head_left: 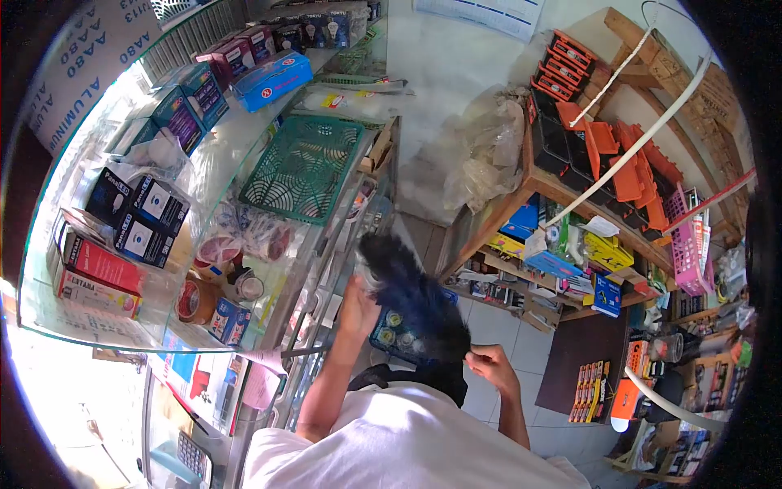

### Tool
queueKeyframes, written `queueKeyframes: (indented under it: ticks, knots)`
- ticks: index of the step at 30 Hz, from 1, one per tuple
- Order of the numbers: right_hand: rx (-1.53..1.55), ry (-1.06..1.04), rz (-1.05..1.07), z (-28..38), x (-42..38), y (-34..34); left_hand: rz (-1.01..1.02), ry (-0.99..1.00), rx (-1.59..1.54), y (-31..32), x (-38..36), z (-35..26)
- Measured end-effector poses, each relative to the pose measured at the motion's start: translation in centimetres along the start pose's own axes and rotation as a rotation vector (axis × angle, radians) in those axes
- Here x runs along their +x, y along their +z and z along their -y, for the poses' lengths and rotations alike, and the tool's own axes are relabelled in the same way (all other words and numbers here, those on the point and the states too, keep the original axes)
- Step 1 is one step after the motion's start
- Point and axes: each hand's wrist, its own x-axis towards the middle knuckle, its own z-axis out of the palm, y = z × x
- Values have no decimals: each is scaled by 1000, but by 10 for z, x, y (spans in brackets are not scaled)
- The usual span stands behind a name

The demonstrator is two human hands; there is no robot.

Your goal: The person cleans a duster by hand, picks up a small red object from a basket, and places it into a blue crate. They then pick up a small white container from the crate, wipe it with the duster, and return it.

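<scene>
One wide view is taken from head height, angled forward and down, close beside the glass counter (pixel 106 332).

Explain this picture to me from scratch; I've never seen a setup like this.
There is no robot here: a person works with two bare hands. The single picture comes from a camera worn on the head, looking forward and down, so the pale shirt at the bottom is the wearer's own. The round dark border frames a wide, curved view.

Between the left hand and the right hand is a dark, fluffy thing, perhaps a duster. The right hand's bent fingers are at its near end; exactly how each hand grips it is hard to tell.

To the left is a glass counter, with a green basket and a blue box at its far part. Wooden shelving stands to the right.
</scene>
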Motion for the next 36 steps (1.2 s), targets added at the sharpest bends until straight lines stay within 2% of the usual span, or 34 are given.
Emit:
queueKeyframes:
  ticks: [2, 4, 7, 8, 10, 12, 14, 16, 18, 21, 22, 24, 26, 28, 29, 31, 32, 34, 35, 36]
  knots:
    - [74, 60, -4, 10, -2, 4, -152, -138, -159, 0, -1, 3]
    - [56, 46, -28, 3, 2, 6, -111, -137, -123, -1, -1, 4]
    - [40, 6, -22, 1, 5, 7, -195, -193, -214, -9, 2, 7]
    - [44, -14, 9, 1, 5, 8, -53, -203, -294, 4, -4, 0]
    - [21, -15, -43, -7, 11, 4, -93, -228, -242, -22, 1, 8]
    - [-2, -16, -91, -9, 12, 2, -108, -181, -185, 15, 6, -3]
    - [-31, 33, -6, -3, 14, -1, -155, -183, -159, 13, 4, -7]
    - [-24, 23, -34, -2, 16, 0, -29, -199, -215, 4, -1, -9]
    - [-16, 15, -59, -2, 18, 1, -114, -194, -172, -18, 1, -5]
    - [53, 12, -20, 1, 22, 0, 175, -291, -384, -23, 3, -8]
    - [-9, -45, -25, 7, 22, 1, 175, -291, -383, -20, 3, -9]
    - [-70, -106, -30, 10, 25, 1, -101, -275, -519, -14, 4, -10]
    - [2, -86, -47, 8, 27, -2, 177, -323, -444, -15, 7, -12]
    - [3, -66, -14, 11, 26, -4, 74, -423, -658, -15, 9, -11]
    - [6, -43, 20, 13, 26, -5, 78, -422, -657, -12, 8, -11]
    - [37, -32, 2, 14, 25, -6, -130, -374, -547, -4, 5, -11]
    - [71, -17, -18, 14, 24, -6, -129, -372, -547, -18, 4, -4]
    - [47, -35, 51, 11, 23, -7, 207, -379, -646, -59, 4, 15]
    - [24, -54, 120, 11, 23, -8, 11, -376, -563, -14, -5, -5]
    - [24, -57, 118, 14, 23, -6, -54, -119, 168, -57, -11, 25]
